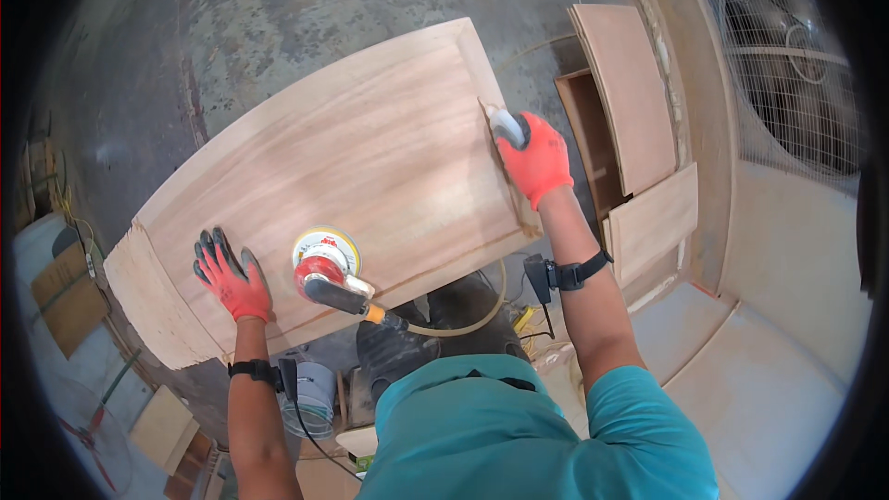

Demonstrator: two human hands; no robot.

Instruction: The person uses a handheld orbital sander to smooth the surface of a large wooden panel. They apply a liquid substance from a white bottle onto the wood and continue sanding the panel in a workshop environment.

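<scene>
A broad, pale wooden panel with a gently curved far edge (370, 130) lies flat in front of the person, its long axis slanting from the near left to the far right. A pale, straight wooden end strip (482, 65) borders its right end, running across that axis. A round sander with a white top and red body (324, 259) rests on the panel near its near edge, between the hands but closer to the left. The left hand in a red and black glove (231, 278) lies palm down on the panel's left part, fingers spread, holding nothing. The right hand in a matching glove (535, 157) is far nearer the end strip, closed around a small, whitish, bottle-like object (506, 122) whose narrow tip points away and leftward, at the strip's inner edge; whether it touches is unclear.
</scene>
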